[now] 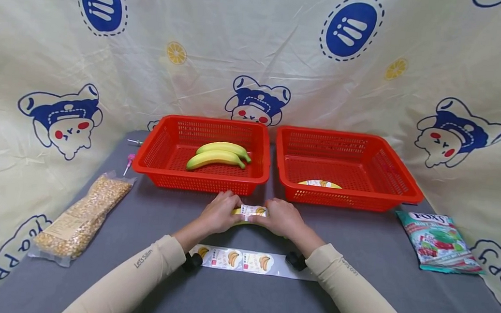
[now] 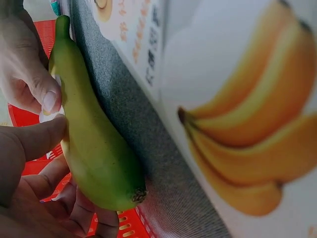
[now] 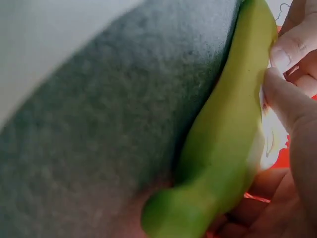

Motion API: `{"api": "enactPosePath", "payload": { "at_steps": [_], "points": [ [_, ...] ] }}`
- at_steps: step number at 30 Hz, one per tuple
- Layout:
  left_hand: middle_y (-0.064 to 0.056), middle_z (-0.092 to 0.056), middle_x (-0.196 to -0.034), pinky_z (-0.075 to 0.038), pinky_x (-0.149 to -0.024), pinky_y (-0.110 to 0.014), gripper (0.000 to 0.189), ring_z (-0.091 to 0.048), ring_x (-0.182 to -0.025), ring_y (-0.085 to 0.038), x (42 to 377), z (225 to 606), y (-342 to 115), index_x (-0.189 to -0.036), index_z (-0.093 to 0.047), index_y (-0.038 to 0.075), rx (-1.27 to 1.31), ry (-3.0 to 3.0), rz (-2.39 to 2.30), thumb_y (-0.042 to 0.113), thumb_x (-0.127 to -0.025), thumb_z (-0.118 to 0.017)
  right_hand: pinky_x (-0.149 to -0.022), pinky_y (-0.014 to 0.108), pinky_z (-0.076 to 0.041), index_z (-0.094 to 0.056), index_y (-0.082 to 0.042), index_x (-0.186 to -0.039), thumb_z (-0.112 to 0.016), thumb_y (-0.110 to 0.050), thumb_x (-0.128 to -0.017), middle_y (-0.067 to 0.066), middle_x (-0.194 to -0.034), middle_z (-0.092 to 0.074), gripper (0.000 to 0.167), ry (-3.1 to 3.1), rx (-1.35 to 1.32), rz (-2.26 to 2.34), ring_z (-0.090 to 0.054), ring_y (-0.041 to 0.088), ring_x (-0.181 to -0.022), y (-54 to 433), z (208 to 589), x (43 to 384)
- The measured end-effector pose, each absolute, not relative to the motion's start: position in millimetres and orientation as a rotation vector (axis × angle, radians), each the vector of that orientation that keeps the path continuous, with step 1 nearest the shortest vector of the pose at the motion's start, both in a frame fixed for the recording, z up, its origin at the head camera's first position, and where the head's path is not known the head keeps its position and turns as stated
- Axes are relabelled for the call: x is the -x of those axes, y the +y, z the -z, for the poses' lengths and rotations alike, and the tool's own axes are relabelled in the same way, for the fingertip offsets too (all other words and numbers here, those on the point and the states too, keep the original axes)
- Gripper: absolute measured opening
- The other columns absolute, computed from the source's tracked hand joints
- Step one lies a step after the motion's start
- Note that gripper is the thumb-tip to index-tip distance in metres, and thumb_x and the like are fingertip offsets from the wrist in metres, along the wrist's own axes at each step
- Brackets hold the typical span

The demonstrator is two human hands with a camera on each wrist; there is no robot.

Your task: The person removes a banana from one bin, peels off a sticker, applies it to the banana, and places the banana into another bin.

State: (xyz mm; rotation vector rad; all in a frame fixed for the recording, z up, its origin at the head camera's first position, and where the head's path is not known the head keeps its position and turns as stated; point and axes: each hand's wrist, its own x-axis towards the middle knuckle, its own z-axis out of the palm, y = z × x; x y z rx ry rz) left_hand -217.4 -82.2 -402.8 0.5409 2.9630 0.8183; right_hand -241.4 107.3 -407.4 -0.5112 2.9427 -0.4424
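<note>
A yellow banana with green ends (image 2: 96,129) lies crosswise in front of the two baskets, with a white banana-print label (image 1: 254,212) on its upper side. My left hand (image 1: 219,213) grips its left part, the thumb pressing the label's edge and the fingers behind the fruit. From the other side my right hand (image 1: 286,219) holds the banana, its thumb on the label too. Both thumbs sit close together in the right wrist view, and the label shows beyond the banana there. Below the hands lies a label strip (image 1: 243,261) printed with bananas.
The left red basket (image 1: 200,182) contains two bananas (image 1: 217,156). In the right red basket (image 1: 339,200) is a labelled banana (image 1: 320,183). A bag of corn kernels (image 1: 82,217) lies at left, a teal FOXY bag (image 1: 438,242) at right. A pink-topped tool (image 1: 130,161) lies beside the left basket.
</note>
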Motion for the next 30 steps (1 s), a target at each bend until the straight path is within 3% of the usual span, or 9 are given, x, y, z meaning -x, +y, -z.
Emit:
{"api": "enactPosePath", "payload": {
  "at_steps": [9,17,24,30],
  "points": [
    [-0.008,-0.06,-0.101,-0.045,-0.083,-0.038,0.028,-0.053,-0.097,-0.023,217,402,-79,-0.101,-0.067,0.008,-0.527,3.011,-0.752,0.026,-0.08,-0.071,-0.067,0.032,-0.045,-0.067,-0.006,-0.1,-0.075,-0.039,-0.076,0.004,-0.083,-0.063,0.042,2.999,0.757,0.399,-0.053,0.015,-0.074,116,409,236],
    [-0.009,-0.058,-0.096,-0.05,-0.078,-0.04,0.048,-0.054,-0.091,-0.024,218,406,-71,-0.1,-0.061,0.008,-0.57,3.098,-0.492,0.048,-0.077,-0.073,-0.068,0.034,-0.046,-0.068,-0.004,-0.099,-0.076,-0.035,-0.075,0.006,-0.083,-0.063,0.04,3.033,0.817,0.377,-0.054,0.017,-0.075,116,414,234],
    [-0.008,-0.059,-0.099,-0.044,-0.087,-0.038,0.039,-0.052,-0.097,-0.024,218,408,-79,-0.103,-0.063,0.007,-0.638,3.062,-0.612,0.029,-0.075,-0.078,-0.075,0.035,-0.047,-0.066,-0.004,-0.108,-0.077,-0.038,-0.075,0.006,-0.091,-0.064,0.048,2.965,0.685,0.461,-0.053,0.016,-0.079,117,413,237],
    [-0.008,-0.057,-0.101,-0.043,-0.087,-0.038,0.039,-0.049,-0.097,-0.023,217,410,-82,-0.106,-0.061,0.007,-0.65,3.035,-0.657,0.026,-0.077,-0.077,-0.071,0.031,-0.045,-0.066,-0.008,-0.105,-0.072,-0.046,-0.077,0.003,-0.089,-0.062,0.048,2.928,0.585,0.571,-0.053,0.014,-0.079,117,413,239]
  ]
}}
